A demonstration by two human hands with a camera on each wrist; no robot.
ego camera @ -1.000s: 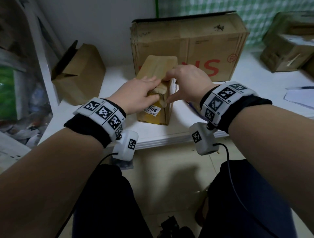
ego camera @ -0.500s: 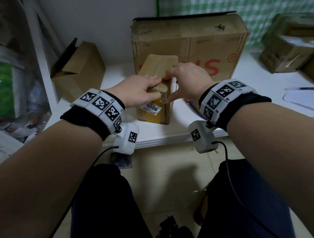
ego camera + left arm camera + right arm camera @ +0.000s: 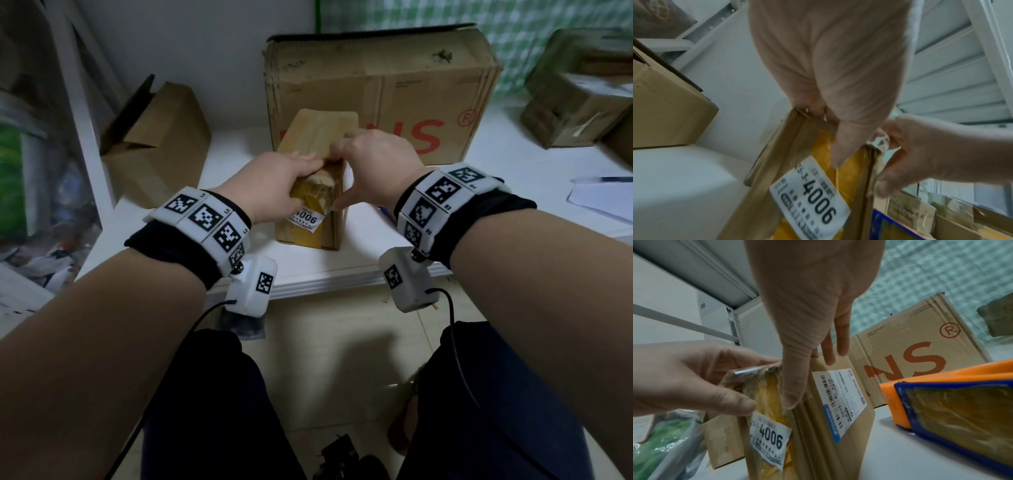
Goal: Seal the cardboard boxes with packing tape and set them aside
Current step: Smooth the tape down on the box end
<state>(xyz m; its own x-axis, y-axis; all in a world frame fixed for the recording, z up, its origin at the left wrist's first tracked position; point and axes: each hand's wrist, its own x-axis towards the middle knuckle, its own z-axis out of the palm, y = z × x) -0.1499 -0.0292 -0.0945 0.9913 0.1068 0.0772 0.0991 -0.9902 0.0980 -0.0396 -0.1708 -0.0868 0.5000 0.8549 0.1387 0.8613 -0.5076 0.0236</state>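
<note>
- Cardboard fills my view: one small box (image 3: 317, 192) stands upright on the white table (image 3: 342, 274), with my two hands on its top near edge.
- My left hand (image 3: 274, 188) rests on the top of the small box, fingers laid fairly straight across it and thumb down the yellow-taped front face; from the right wrist view the fingers and thumb look to be pinching a crumpled flap of tape (image 3: 756, 371) at the top corner.
- My right hand (image 3: 373, 164) meets the left at that same edge, fingers (image 3: 835, 340) extended down the far side of the small box and thumb (image 3: 795, 386) pressed flat down its front corner; it grips nothing that I can see.
- One white label (image 3: 809, 199) reading 4006 sits on the front face of the small box, and one barcode shipping label (image 3: 840, 400) on its right side.
- One large box (image 3: 380, 92) with red lettering stands directly behind the small box, close to touching it.
- One open box (image 3: 154, 144) lies tipped to the left of the small box, well apart.
- Two further boxes (image 3: 579, 106), blurred, sit stacked far to its right.
- One orange and blue tape dispenser (image 3: 953, 402) lies on the table just right of the small box.
</note>
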